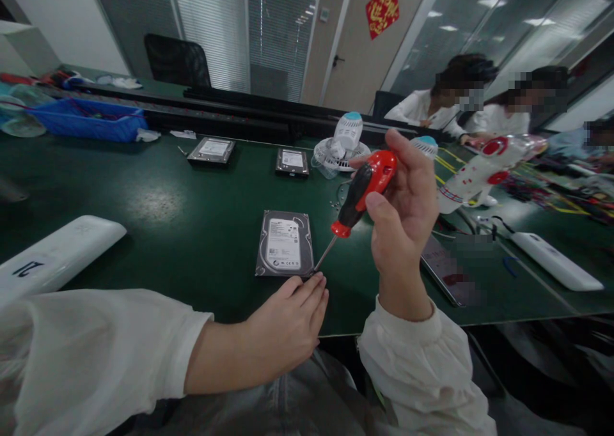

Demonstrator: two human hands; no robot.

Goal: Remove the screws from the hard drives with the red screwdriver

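Observation:
A hard drive [284, 244] with a white label lies flat on the green table in front of me. My right hand [405, 209] grips the red and black handle of a screwdriver [359, 193], and the shaft slants down to the drive's near right corner. Right at that corner, the fingers of my left hand [292, 314] are pressed together beside the screwdriver's tip. Whatever those fingertips pinch is hidden, and so is the exact contact at the tip. Several small screws [336, 204] lie to the right beyond the drive.
Two more hard drives, one on the left [212, 150] and one nearer the middle [292, 162], lie farther back. A small white fan [348, 135] stands behind my right hand. A phone [448, 270] lies to the right, a blue bin [89, 119] far left. Two people sit across.

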